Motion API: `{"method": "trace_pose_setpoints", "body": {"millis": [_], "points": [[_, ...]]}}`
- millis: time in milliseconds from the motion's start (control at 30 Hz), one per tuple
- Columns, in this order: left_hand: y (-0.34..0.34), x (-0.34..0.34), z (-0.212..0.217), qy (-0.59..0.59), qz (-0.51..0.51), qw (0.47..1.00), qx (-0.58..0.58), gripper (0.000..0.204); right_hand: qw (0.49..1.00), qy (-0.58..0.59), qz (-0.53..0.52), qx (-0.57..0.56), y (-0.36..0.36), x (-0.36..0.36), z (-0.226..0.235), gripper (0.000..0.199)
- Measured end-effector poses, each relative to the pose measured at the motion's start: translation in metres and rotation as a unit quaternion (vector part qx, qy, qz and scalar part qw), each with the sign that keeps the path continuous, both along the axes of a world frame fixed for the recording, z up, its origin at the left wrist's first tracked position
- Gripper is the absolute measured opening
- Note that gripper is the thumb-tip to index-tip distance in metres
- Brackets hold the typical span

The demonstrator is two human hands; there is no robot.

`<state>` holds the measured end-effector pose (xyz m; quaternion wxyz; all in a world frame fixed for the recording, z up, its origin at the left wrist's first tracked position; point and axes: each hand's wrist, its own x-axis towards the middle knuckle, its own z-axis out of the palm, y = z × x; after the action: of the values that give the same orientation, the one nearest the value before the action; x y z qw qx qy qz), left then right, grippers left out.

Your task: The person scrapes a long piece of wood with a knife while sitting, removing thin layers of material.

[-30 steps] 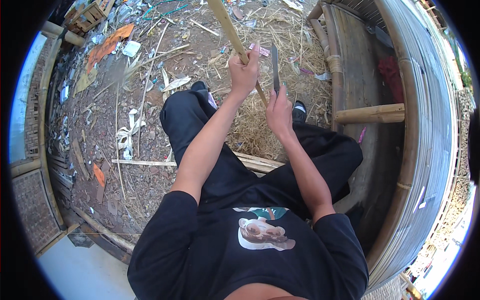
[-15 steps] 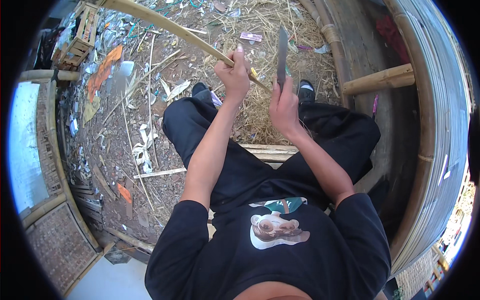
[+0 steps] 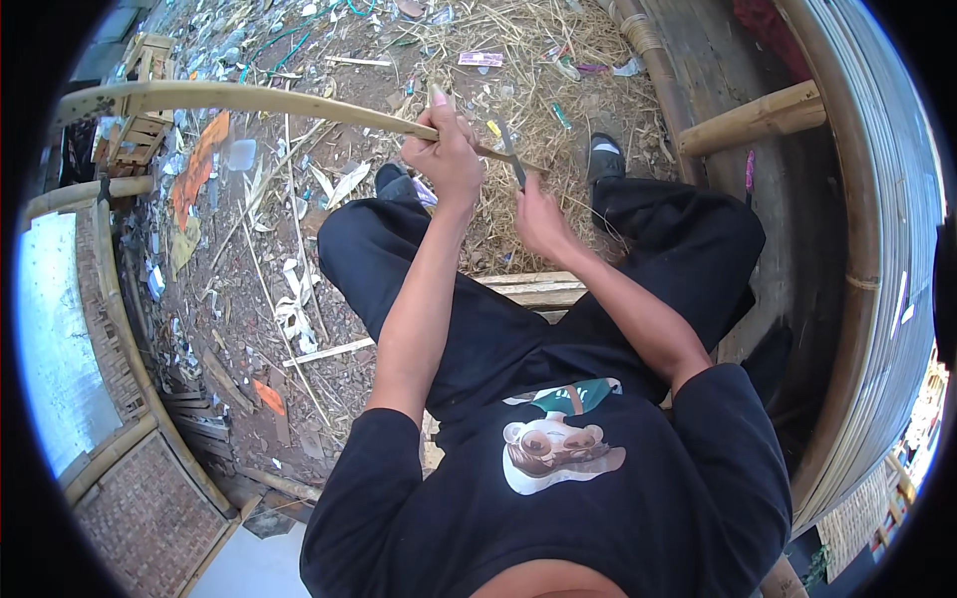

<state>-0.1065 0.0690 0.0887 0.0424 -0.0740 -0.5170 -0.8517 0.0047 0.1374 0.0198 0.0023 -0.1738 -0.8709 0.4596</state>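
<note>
My left hand (image 3: pixel 448 159) is closed around a long, pale bamboo strip (image 3: pixel 269 101), which stretches out to the far left and bends a little. A short end of the strip sticks out past the hand toward the right. My right hand (image 3: pixel 543 214) grips a knife, its handle hidden by the fingers. The grey knife blade (image 3: pixel 512 154) points up and slightly left, crossing the strip's short end; whether it cuts into the strip I cannot tell. Both hands are held above the ground between my knees.
Straw and shavings (image 3: pixel 518 234) cover the ground between my feet. Scraps lie to the left, with an orange sheet (image 3: pixel 201 164) and a wooden crate (image 3: pixel 143 105). Bamboo poles (image 3: pixel 755 118) and a plank wall stand close on the right. A woven bamboo panel (image 3: pixel 150 503) is at lower left.
The bamboo strip has swung from a steep slant to nearly level, its far end lower at left. The knife has tilted left and come down across the strip's short end.
</note>
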Motion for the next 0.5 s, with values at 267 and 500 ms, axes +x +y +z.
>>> {"method": "trace_pose_setpoints", "body": {"millis": [267,500], "points": [[-0.002,0.002,0.000,0.023,-0.005,1.000,-0.009,0.039,0.979,0.167,-0.073,-0.096,0.003,-0.013,0.037,0.019],[-0.006,0.004,-0.004,0.019,-0.013,1.000,0.000,0.038,0.998,0.057,-0.012,-0.034,0.008,-0.022,0.049,0.018]]}}
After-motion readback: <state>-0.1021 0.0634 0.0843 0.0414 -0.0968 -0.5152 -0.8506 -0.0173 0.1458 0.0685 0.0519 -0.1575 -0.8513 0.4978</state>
